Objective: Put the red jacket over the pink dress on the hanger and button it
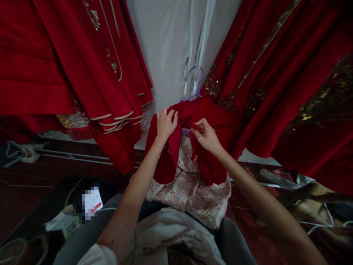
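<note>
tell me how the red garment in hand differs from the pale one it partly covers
The red garment is deep red, the pale garment pinkish and shiny. The red garment looks mostly plain with small ornaments; the pale garment is patterned. The left hand and right hand are on the red garment; neither touches the pale garment. Both are cloth.

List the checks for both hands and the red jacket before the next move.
1. Left hand on the small red cloth jacket: ok.
2. Right hand pinching the jacket's red cloth: ok.
3. Jacket fronts closed: not ok, they hang apart.
4. Thin purple hanger at the collar: ok, hook rises above it.
5. Hook caught on the white upright rods: cannot tell.
6. Shiny pale-pink patterned fabric below, clear of both hands: ok.
</note>
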Demonstrator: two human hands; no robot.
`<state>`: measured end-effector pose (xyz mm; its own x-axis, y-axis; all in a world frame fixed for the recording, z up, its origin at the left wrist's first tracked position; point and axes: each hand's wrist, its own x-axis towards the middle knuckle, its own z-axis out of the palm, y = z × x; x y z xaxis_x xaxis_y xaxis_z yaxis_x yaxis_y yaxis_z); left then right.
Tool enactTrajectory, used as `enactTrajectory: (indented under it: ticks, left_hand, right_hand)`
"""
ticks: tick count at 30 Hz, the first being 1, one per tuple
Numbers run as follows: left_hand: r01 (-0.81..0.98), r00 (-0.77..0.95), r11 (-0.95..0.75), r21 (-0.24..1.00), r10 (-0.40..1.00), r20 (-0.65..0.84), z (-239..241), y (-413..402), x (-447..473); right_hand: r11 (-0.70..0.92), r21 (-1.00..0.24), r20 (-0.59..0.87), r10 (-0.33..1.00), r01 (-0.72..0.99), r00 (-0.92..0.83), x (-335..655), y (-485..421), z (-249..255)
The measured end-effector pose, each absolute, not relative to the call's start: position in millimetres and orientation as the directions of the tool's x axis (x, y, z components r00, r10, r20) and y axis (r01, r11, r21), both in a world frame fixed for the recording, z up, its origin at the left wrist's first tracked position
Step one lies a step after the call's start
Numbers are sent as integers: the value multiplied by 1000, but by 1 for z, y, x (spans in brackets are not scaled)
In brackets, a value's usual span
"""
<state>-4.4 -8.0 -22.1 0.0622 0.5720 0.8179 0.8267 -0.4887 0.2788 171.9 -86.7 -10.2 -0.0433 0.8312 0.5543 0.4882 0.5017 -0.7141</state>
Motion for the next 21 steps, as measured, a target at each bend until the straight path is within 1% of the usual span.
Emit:
enactTrajectory:
  ticks: [3,5,7,10,11,12,15,19,21]
  left_hand:
    - [813,102,-520,263,570,815,-20,-4,-11]
    - [791,105,-543,283,575,811,-18,2,-20]
    - [762,45,-547,346,578,815,-17,7,-31]
    - [718,-100,-526,456,570,815,-15,5,-42]
    - [691,-107,-539,481,582,806,-15,0,-41]
    - [654,-73,-568,500,610,789,-16,-6,-37]
    - [522,116,-647,556,700,705,-27,-30,-5]
    - [518,38,-575,633,755,655,-52,-50,49]
    - [484,43,-598,638,745,666,-61,-53,61]
  right_hand:
    - [503,-730,557,830,463,-24,179,-93,-12]
    - [493,-749,543,840,443,-16,190,-95,-12]
    - [490,-767,518,854,415,-49,198,-95,-9]
    - [499,-777,483,864,385,-144,201,-93,-5]
    - [500,-776,474,864,385,-166,199,-91,-4]
    - [501,-773,470,864,389,-178,196,-89,-4]
    - [508,-769,481,860,388,-172,183,-80,-8]
    - [501,-756,508,855,423,-105,175,-72,-12]
    - [484,-767,498,863,420,-84,179,-71,-15]
